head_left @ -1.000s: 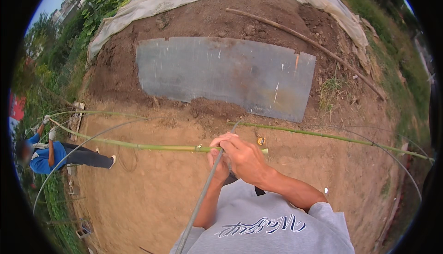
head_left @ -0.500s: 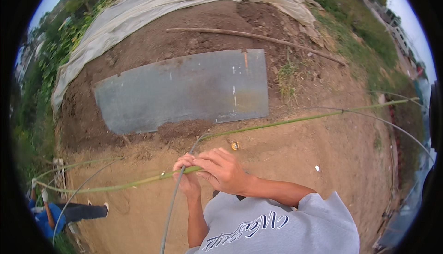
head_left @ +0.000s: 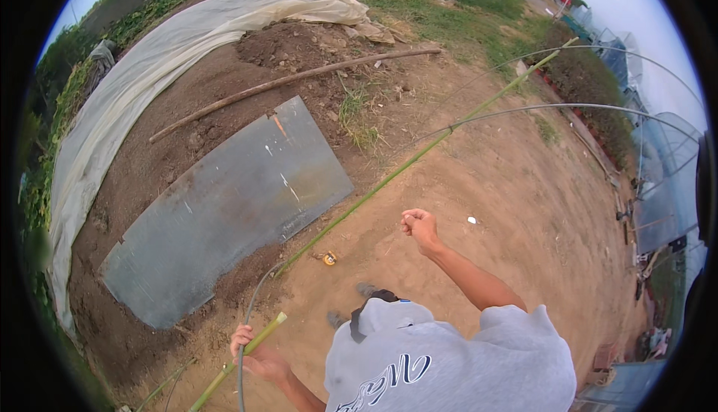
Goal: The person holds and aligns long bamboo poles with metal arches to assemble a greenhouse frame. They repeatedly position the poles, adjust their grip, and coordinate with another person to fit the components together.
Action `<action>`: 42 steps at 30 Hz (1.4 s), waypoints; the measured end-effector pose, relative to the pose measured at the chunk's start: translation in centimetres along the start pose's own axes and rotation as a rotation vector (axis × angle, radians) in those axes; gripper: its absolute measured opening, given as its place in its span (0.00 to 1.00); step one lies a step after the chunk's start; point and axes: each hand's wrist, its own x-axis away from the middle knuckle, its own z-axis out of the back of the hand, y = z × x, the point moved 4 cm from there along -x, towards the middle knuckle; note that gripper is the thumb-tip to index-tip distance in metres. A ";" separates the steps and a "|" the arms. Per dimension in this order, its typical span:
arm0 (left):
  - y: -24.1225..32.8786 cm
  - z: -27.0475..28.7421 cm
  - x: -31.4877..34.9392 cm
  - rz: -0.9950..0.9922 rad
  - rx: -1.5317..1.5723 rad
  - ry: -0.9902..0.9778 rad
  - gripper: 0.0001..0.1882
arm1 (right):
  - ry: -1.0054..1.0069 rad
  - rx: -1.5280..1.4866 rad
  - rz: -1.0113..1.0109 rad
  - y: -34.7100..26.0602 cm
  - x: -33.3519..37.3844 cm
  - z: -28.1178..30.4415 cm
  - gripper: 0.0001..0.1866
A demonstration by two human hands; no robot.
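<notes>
My left hand (head_left: 258, 356) is closed around a green bamboo pole (head_left: 218, 383), near the pole's cut end, where a thin grey hoop rod (head_left: 251, 300) crosses it. My right hand (head_left: 420, 229) is raised over the bare soil, its fingers pinched together and apart from the poles; anything inside them is too small to see. A second green bamboo pole (head_left: 389, 182) slants from beside the rod toward the far right. Farther out, another grey hoop (head_left: 523, 110) meets that second pole at a dark joint.
A grey sheet (head_left: 232, 210) lies on dug soil at the left. Beyond it are a wooden pole (head_left: 292, 79) and white plastic film (head_left: 149, 75). A yellow tape measure (head_left: 330, 259) rests on the ground near my feet (head_left: 366, 290). Blue sheeting (head_left: 658, 158) stands at the far right.
My right hand has left the pole and moved right. The left hand is still at the crossing, now lower left in view. The view has turned right, and the person at the left is out of sight.
</notes>
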 end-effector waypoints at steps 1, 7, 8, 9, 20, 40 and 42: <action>-0.1 0.1 0.1 0.022 -0.012 0.016 0.24 | 0.076 -0.001 -0.014 0.0 -1.3 2.4 0.05; 0.1 0.4 0.3 0.064 -0.050 0.035 0.24 | 0.283 -0.097 0.078 -5.3 -7.6 11.1 0.06; 0.0 0.4 0.2 0.067 -0.047 0.042 0.24 | 0.316 -0.094 0.094 -6.5 -8.8 12.0 0.06; 0.0 0.6 0.3 0.064 -0.041 0.038 0.24 | 0.347 -0.091 0.109 -7.6 -10.0 12.8 0.06; 0.6 -0.9 0.0 0.040 -0.056 0.055 0.22 | 0.316 -0.080 0.126 -14.2 -22.3 14.5 0.27; -2.9 -3.1 -1.3 -0.078 0.142 0.575 0.15 | 0.546 0.187 0.237 -12.2 -31.3 12.1 0.19; -2.6 -2.5 -1.3 -0.088 0.116 0.632 0.14 | 0.327 0.108 0.307 -10.6 -33.0 14.0 0.18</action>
